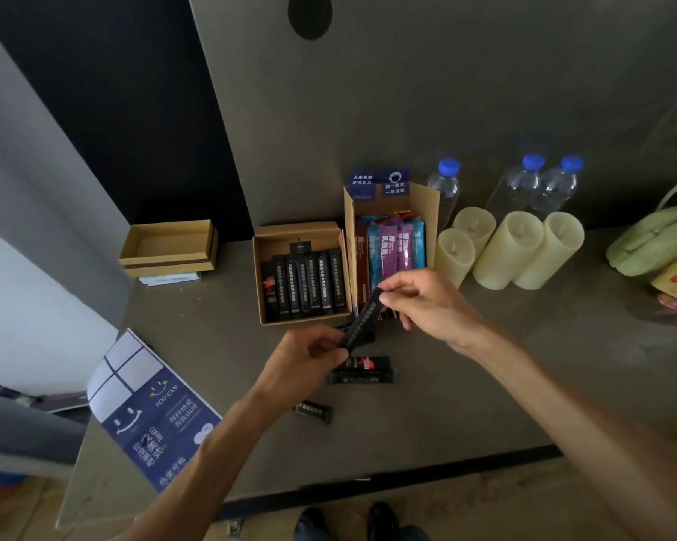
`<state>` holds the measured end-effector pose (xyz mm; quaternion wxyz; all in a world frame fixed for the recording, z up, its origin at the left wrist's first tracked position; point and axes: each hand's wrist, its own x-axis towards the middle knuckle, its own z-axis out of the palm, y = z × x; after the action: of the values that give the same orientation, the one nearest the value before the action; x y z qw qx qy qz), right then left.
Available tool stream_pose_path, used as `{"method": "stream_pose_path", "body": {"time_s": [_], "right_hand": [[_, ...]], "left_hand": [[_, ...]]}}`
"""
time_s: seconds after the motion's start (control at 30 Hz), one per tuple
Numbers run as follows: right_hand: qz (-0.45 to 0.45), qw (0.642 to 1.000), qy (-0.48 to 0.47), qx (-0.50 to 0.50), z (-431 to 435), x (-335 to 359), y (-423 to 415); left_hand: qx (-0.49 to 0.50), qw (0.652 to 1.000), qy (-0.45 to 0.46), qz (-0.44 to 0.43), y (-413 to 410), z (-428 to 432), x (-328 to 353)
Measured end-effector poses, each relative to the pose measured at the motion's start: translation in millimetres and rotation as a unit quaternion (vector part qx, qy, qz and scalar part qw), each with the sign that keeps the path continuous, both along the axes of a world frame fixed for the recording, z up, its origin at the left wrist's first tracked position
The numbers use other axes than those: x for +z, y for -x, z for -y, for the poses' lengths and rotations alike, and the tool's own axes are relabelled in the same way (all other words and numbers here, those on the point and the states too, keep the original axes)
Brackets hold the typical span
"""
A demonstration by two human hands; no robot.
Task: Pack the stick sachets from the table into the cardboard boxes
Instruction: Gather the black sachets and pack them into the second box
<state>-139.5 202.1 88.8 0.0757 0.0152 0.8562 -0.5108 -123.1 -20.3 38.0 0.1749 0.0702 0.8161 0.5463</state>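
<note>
A black stick sachet [362,320] is held at both ends above the table: my left hand [303,363] pinches its lower end, my right hand [423,300] its upper end. Just beyond stands a low cardboard box [259,275] with several black sachets laid side by side. To its right a taller cardboard box [430,205] holds coloured sachets, blue, purple and brown. Loose black sachets lie on the table: two stacked [364,370] under my hands and one [314,411] nearer me, partly hidden by my left forearm.
An open cardboard lid [169,246] rests on booklets at the back left. A blue flattened carton [155,415] lies at the front left edge. Several cream candles [508,249], three water bottles [524,181] and a green bag [657,240] stand at the right.
</note>
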Motion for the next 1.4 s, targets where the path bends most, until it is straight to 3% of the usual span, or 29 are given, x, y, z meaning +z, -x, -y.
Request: {"method": "stream_pose_path", "body": {"time_s": [0.13, 0.33, 0.5, 0.87, 1.4], "right_hand": [[-0.036, 0.999, -0.029, 0.026, 22.3, 0.0, 12.0], [-0.045, 0.999, -0.018, 0.007, 47.2, -7.4, 23.4], [-0.015, 0.997, -0.046, 0.053, 55.7, -26.0, 12.6], [0.023, 0.997, -0.067, 0.045, 43.3, -59.1, -1.2], [0.053, 0.991, -0.098, 0.069, 40.3, -68.7, 0.3]], "left_hand": [[0.030, 0.997, 0.049, -0.057, 5.3, 10.1, 3.2], [0.120, 0.985, 0.113, -0.049, 28.1, 26.9, 6.0], [0.185, 0.967, 0.171, -0.049, 77.4, 31.3, -0.5], [0.192, 0.950, 0.243, -0.032, 115.2, 7.5, -24.6], [0.154, 0.944, 0.275, -0.099, 106.5, 11.9, -30.0]]}}
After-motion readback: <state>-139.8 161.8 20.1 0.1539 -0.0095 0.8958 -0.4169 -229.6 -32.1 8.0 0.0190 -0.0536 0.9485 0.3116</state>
